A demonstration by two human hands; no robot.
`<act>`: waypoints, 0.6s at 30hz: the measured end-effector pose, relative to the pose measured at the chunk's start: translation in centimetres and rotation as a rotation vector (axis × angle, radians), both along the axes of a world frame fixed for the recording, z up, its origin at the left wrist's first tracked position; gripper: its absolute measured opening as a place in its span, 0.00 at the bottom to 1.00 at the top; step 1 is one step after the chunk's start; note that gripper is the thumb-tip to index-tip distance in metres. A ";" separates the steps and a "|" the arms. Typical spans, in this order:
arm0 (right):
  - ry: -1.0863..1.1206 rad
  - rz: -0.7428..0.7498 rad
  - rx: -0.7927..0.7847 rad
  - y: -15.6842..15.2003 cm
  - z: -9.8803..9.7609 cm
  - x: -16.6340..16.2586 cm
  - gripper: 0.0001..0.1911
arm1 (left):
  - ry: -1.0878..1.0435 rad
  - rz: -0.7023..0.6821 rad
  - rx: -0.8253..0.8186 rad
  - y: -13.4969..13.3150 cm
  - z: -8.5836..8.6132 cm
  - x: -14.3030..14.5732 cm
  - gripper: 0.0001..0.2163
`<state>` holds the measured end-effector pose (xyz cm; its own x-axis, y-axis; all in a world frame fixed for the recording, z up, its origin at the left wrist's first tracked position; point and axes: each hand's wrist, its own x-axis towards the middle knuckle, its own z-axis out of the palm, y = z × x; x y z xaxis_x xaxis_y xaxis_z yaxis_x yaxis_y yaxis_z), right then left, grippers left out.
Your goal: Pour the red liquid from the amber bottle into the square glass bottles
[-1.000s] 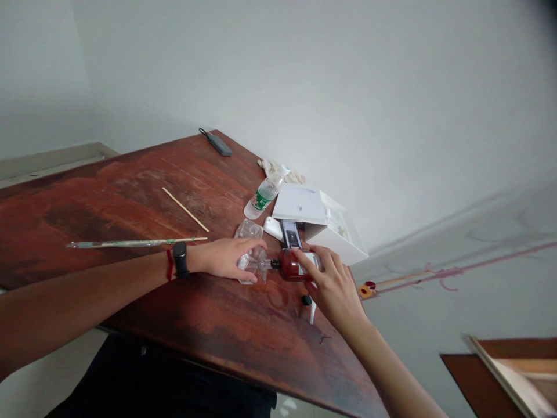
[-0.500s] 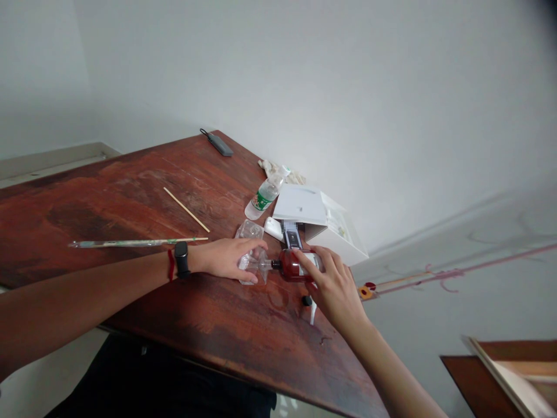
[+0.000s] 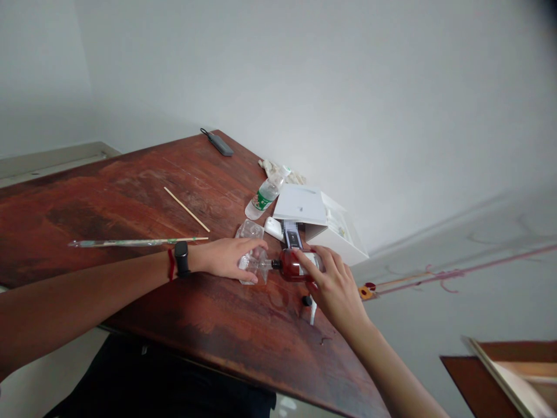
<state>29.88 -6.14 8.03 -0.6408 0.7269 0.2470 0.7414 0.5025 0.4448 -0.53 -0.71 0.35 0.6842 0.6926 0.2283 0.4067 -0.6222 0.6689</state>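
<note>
My left hand [image 3: 230,259], with a dark watch and a red band at the wrist, is wrapped round a clear, star-shaped bottle [image 3: 263,271] with a narrow neck. In my right hand [image 3: 333,278] is a bottle of dark red liquid [image 3: 290,265] with a pale label, tilted onto its side. The red bottle's dark mouth meets the clear bottle's neck. Whether liquid is flowing I cannot tell. Just behind my left hand stands another clear, faceted container [image 3: 250,229]. A black-capped pump top [image 3: 307,301] with a white nozzle lies below my right hand.
Behind the hands are a plastic water bottle [image 3: 264,197], a white case [image 3: 274,228], a phone-like dark object [image 3: 293,237] and an open white box [image 3: 300,204]. A bare stick [image 3: 187,209] and wrapped chopsticks [image 3: 139,242] lie left. A grey device [image 3: 219,144] sits at the far corner.
Almost nothing differs. Both hands keep their hold, and the red bottle stays tilted at the clear bottle's neck.
</note>
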 end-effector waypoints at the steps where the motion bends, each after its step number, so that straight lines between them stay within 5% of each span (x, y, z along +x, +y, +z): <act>1: -0.001 -0.001 0.002 0.0 0.0 0.0 0.42 | 0.003 0.001 0.000 0.0 0.0 0.0 0.33; 18: -0.007 0.003 0.010 -0.1 0.1 -0.2 0.43 | 0.014 0.008 -0.018 0.1 0.0 0.0 0.33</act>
<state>29.73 -6.21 8.16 -0.6450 0.7222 0.2497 0.7364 0.5003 0.4553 -0.51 -0.58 0.32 0.6817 0.7020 0.2060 0.4210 -0.6067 0.6743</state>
